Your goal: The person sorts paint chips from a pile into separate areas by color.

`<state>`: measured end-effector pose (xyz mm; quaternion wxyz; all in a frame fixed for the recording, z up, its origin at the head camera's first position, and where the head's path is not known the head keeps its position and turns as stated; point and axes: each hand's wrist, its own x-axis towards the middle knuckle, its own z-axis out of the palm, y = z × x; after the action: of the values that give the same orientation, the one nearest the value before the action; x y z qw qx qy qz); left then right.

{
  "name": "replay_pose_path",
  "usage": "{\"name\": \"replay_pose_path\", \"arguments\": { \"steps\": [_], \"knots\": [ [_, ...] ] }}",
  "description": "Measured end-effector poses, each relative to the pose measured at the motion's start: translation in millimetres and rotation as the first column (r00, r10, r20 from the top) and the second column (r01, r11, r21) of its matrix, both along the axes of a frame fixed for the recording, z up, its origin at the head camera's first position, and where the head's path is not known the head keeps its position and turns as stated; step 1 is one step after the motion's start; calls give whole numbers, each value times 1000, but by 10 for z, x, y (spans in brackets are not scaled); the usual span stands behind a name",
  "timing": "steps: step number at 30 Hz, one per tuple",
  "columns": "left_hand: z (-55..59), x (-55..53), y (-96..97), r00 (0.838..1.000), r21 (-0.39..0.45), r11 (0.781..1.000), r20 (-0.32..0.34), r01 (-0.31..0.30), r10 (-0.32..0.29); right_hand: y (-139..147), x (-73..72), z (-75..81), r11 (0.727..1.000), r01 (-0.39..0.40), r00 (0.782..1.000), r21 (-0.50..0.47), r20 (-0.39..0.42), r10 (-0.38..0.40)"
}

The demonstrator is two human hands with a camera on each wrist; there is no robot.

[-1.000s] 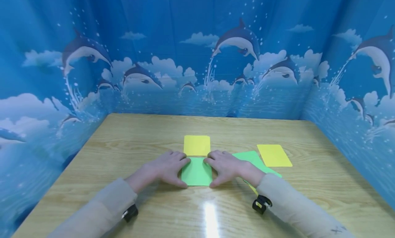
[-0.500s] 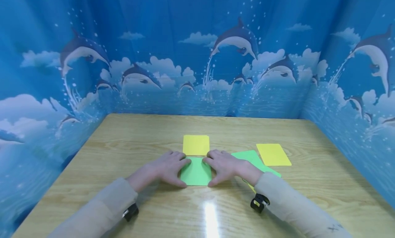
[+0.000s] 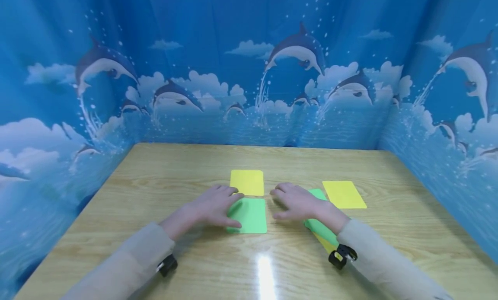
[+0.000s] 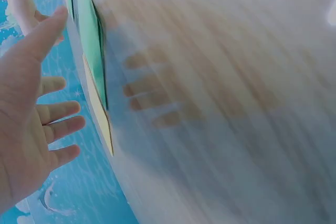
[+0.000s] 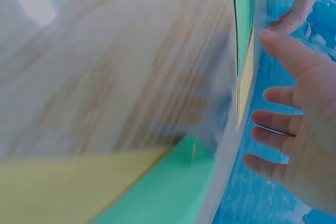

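Two square cards with rounded corners lie in line at the middle of the table in the head view: a yellow card (image 3: 247,183) behind and a green card (image 3: 253,217) in front. My left hand (image 3: 215,206) hovers over the left edge of the green card, fingers spread and loosely bent, holding nothing. In the left wrist view its palm (image 4: 23,114) and separate fingers show clear of the cards. My right hand (image 3: 295,201) is off the green card's right side, above bare wood, fingers apart and holding nothing. The right wrist view shows that palm (image 5: 315,129) free too.
Under my right forearm lies another green card (image 3: 320,227), partly hidden, overlapping a yellow card (image 3: 326,244). A further yellow card (image 3: 344,194) lies at the right. The wooden table (image 3: 175,161) is enclosed by a blue dolphin-print curtain (image 3: 210,40).
My right hand has lifted off the green card's right edge and moved right. My left hand has risen slightly and shifted over the card. The two middle cards stay in place.
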<state>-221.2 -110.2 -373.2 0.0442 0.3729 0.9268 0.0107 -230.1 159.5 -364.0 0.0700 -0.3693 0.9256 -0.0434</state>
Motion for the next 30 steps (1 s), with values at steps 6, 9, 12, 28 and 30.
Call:
{"name": "replay_pose_path", "arguments": {
  "steps": [6, 9, 12, 28, 30],
  "knots": [
    [25, -39, 155, 996, -20, 997, -60, 68, -70, 227, 14, 14, 997, 71, 996, 4, -47, -71],
    [31, -55, 255, 993, -25, 995, -70, 96, -97, 334, 39, 13, 996, 92, 992, -2, -86, -92],
    [44, -59, 359, 988, -35, 991, -87, 126, -129, 432, 68, 1, 994, 113, 986, -8, -122, -114],
    [104, -145, 929, 963, -80, 975, -155, 209, -219, 928, 284, -31, 975, 218, 956, -34, -195, -220],
    [108, -157, 1004, 961, -85, 973, -157, 216, -227, 975, 305, -27, 973, 227, 953, -36, -196, -229]
  ]
}}
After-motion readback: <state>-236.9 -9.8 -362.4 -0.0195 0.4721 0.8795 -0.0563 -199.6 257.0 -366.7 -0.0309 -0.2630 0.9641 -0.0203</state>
